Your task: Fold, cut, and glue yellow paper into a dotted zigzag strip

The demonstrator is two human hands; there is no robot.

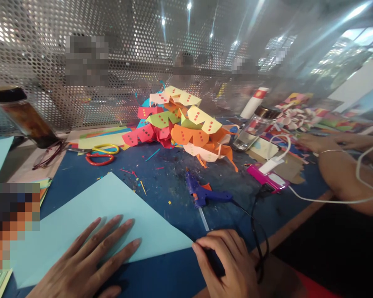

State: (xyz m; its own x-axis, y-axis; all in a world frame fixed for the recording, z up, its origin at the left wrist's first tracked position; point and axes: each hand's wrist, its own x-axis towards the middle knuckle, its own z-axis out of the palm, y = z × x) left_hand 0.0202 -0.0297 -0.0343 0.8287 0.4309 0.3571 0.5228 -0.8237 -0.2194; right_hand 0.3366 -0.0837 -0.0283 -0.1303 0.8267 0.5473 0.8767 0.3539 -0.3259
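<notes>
A light blue sheet of paper (112, 203), folded into a large triangle, lies on the dark blue table (161, 273). My left hand (93, 256) rests flat on it with the fingers spread. At the paper's right corner, my right hand (226, 260) pinches the tip between thumb and forefinger. Just beyond that hand sits a blue glue gun (202, 190) on its side, a clear glue stick (203, 219) poking out of its back. Scraps of cut paper (141, 186) are scattered behind the sheet.
Folded paper figures (177, 124) in several colours are piled at the back. Scissors (101, 155) lie to their left, near a dark-lidded bottle (25, 116). On the right are a glass bottle (250, 130), a pink power strip (269, 178) with cables, and another person's arm (338, 174).
</notes>
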